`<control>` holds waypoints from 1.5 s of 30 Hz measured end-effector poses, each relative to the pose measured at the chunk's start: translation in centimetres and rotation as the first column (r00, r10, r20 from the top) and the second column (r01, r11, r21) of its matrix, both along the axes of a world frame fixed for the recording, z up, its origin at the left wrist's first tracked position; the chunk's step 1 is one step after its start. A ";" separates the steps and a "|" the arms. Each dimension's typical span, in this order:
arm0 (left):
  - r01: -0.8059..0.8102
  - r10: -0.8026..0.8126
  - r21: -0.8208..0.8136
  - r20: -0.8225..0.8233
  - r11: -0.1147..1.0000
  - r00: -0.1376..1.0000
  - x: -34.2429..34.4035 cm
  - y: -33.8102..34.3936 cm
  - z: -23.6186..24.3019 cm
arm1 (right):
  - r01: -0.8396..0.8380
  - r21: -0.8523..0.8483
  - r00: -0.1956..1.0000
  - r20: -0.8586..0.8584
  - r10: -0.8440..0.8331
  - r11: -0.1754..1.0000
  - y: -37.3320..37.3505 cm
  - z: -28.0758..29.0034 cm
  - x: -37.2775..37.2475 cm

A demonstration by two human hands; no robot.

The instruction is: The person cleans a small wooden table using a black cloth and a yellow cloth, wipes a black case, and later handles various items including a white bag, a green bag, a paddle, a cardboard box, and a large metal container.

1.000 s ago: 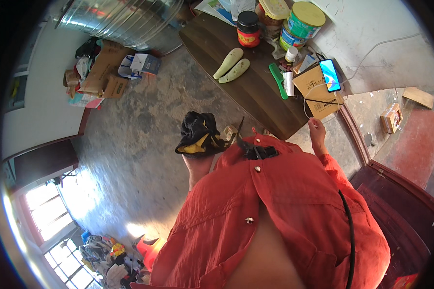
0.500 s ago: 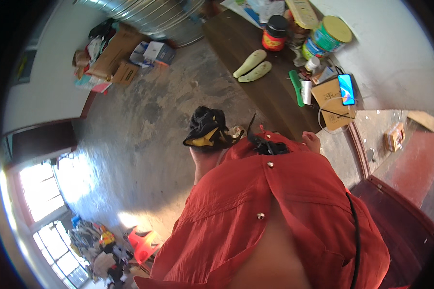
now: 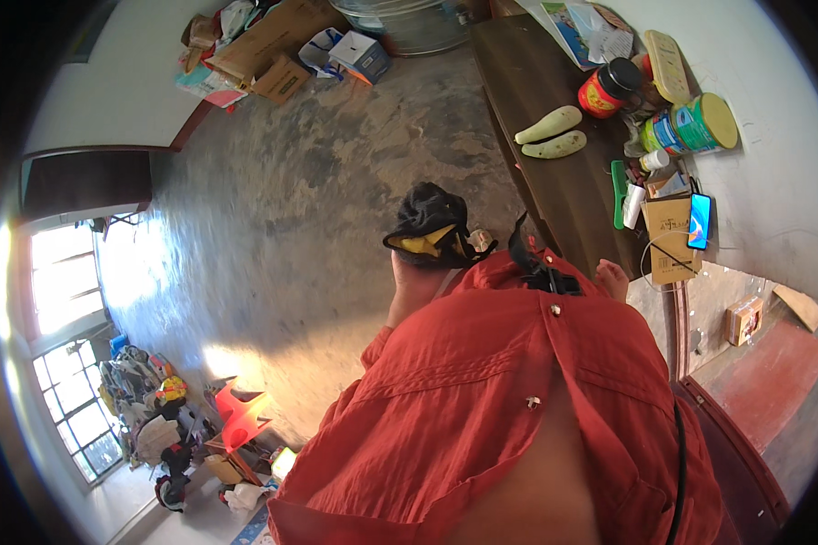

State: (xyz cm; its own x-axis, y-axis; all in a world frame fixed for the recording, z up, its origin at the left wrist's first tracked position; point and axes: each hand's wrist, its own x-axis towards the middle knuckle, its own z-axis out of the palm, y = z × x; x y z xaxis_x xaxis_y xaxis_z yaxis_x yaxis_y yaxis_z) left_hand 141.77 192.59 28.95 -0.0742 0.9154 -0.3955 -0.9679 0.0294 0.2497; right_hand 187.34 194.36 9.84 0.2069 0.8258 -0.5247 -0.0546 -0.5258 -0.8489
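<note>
My left hand (image 3: 414, 289) grips a black cloth item with a yellow lining (image 3: 430, 222), soft and crumpled like a cap or small bag. It is held out over the floor, in front of my red shirt. A black strap with a buckle (image 3: 547, 278) stands out at the shirt's upper front. On the right, my right hand (image 3: 613, 279) hangs beside the shirt near the dark table's near end. Its fingers are loosely bent and a little apart, with nothing visible in them; the shirt hides part of the hand.
The dark wooden table (image 3: 518, 68) at the right bears two pale green vegetables (image 3: 553, 127), a red jar with a black lid (image 3: 607, 89), tins (image 3: 700, 123), a green comb (image 3: 618, 193) and a lit phone (image 3: 699, 221). Boxes (image 3: 280, 80) lie far left; a red-orange stool (image 3: 240, 413) stands lower left.
My view has turned, so the table and its things sit farther right and the boxes higher. The black cloth item stays in my left hand; my right hand still hangs at my side.
</note>
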 end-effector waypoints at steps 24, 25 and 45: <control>-0.377 0.214 -0.190 -0.564 0.906 0.798 -10.3 -3.7 -1.0 | -0.565 -0.011 0.811 0.174 0.558 0.825 13.1 0.7 -15.5; -0.386 0.231 -0.202 -0.530 0.900 0.816 -10.5 -3.4 -1.2 | -0.573 -0.024 0.804 0.180 0.567 0.819 14.1 1.3 -16.7; -0.476 0.414 -0.200 -0.285 0.856 0.865 -26.0 25.4 7.2 | -0.596 0.065 0.798 -0.069 0.599 0.800 48.9 10.9 -42.9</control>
